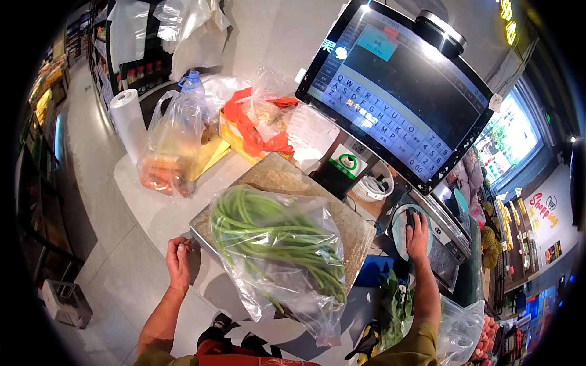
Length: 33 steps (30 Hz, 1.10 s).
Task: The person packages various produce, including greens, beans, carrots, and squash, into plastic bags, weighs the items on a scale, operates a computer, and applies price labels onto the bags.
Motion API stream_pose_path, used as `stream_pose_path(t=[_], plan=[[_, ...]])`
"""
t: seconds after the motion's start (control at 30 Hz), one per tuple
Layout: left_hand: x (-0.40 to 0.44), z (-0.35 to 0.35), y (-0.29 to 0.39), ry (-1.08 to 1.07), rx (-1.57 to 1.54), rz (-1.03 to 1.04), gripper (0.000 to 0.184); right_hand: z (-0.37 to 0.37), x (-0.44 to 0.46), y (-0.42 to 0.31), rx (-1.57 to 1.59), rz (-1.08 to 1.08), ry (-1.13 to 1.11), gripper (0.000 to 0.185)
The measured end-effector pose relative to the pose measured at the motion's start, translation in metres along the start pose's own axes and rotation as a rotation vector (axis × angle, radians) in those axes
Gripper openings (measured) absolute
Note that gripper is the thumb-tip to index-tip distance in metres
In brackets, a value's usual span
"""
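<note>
A clear plastic bag of long green beans lies on the metal plate of a weighing scale. By the scale's left corner is my left hand, its fingers curled together; whatever may be between them is too small to make out. My right hand rests over a dark computer mouse on a round pale pad. A tilted touch screen with a keyboard layout stands beyond the scale.
At the back left of the counter sit a bag of carrots, a plastic-bag roll and a yellow box with a red bag. Leafy greens lie below my right forearm. A coiled white cable is near the screen.
</note>
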<state>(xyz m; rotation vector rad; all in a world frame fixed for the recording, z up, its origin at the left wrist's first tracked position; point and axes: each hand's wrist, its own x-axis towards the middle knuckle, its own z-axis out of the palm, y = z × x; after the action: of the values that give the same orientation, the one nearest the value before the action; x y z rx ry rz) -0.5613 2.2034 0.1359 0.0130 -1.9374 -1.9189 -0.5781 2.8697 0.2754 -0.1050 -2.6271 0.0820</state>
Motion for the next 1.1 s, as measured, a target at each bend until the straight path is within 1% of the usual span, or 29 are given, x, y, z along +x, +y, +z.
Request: stream_pose_path(t=[0.13, 0.2, 0.23, 0.27, 0.3, 0.33, 0.4, 0.43, 0.5, 0.53, 0.57, 0.6, 0.63, 0.67, 0.73, 0.8, 0.87, 0.93, 1.0, 1.07, 1.1], plan=[[0.000, 0.001, -0.001, 0.016, 0.009, -0.012, 0.030, 0.006, 0.000, 0.008, -0.017, 0.000, 0.007, 0.047], [-0.001, 0.000, 0.001, 0.032, 0.038, -0.018, 0.029, 0.001, 0.002, 0.006, -0.023, 0.017, -0.031, 0.050], [0.001, 0.000, -0.001, 0.037, 0.068, -0.020, 0.028, 0.003, 0.000, 0.009, -0.079, -0.011, -0.015, 0.054], [0.000, -0.001, -0.001, 0.033, 0.105, -0.032, 0.027, 0.007, -0.002, 0.017, -0.082, -0.062, 0.032, 0.059], [0.001, 0.000, 0.002, 0.030, 0.099, -0.004, 0.027, 0.005, -0.002, 0.016, -0.060, -0.080, 0.053, 0.061], [0.001, 0.003, 0.005, 0.026, 0.099, 0.015, 0.027, 0.004, -0.002, 0.018, -0.037, -0.115, 0.088, 0.059], [0.001, 0.002, 0.005, 0.014, 0.171, 0.005, 0.028, -0.002, -0.009, 0.014, -0.071, -0.102, 0.117, 0.055], [-0.003, 0.003, 0.010, 0.024, 0.188, -0.030, 0.028, -0.011, -0.013, -0.001, -0.102, -0.062, 0.117, 0.051], [0.009, 0.011, 0.010, 0.046, 0.200, -0.021, 0.029, -0.022, -0.025, -0.014, -0.126, -0.097, 0.135, 0.043], [0.006, 0.008, 0.008, 0.032, 0.211, -0.018, 0.030, -0.034, -0.033, -0.025, -0.057, -0.066, 0.054, 0.038], [0.000, 0.004, 0.006, 0.017, 0.223, -0.017, 0.030, -0.042, -0.042, -0.034, -0.071, -0.073, 0.020, 0.033], [0.001, 0.003, 0.001, 0.016, 0.193, -0.016, 0.031, -0.055, -0.052, -0.055, -0.059, -0.083, 0.024, 0.029], [0.003, 0.003, 0.002, 0.004, 0.240, 0.026, 0.032, -0.064, -0.063, -0.067, -0.008, -0.093, 0.004, 0.028], [0.000, 0.002, 0.003, -0.017, 0.284, 0.064, 0.033, -0.080, -0.074, -0.092, 0.056, -0.048, -0.042, 0.027], [-0.006, -0.005, 0.005, -0.033, 0.281, -0.005, 0.034, -0.107, -0.098, -0.139, 0.279, 0.094, -0.084, 0.024], [0.006, -0.002, -0.006, -0.028, 0.238, -0.022, 0.037, -0.119, -0.127, -0.170, 0.330, 0.088, -0.081, 0.025], [0.007, -0.002, -0.005, -0.055, 0.214, -0.044, 0.040, -0.128, -0.160, -0.201, 0.465, 0.193, -0.110, 0.027], [0.007, -0.003, -0.008, -0.072, 0.200, -0.056, 0.041, -0.117, -0.199, -0.218, 0.556, 0.274, -0.066, 0.027], [0.010, -0.003, -0.009, -0.093, 0.195, -0.062, 0.042, -0.096, -0.243, -0.238, 0.648, 0.403, -0.079, 0.028], [0.011, -0.005, -0.005, -0.122, 0.203, -0.073, 0.042, -0.077, -0.278, -0.258, 0.662, 0.495, -0.081, 0.027], [0.013, -0.006, -0.002, -0.136, 0.182, -0.121, 0.040, -0.068, -0.290, -0.270, 0.668, 0.524, -0.042, 0.026]])
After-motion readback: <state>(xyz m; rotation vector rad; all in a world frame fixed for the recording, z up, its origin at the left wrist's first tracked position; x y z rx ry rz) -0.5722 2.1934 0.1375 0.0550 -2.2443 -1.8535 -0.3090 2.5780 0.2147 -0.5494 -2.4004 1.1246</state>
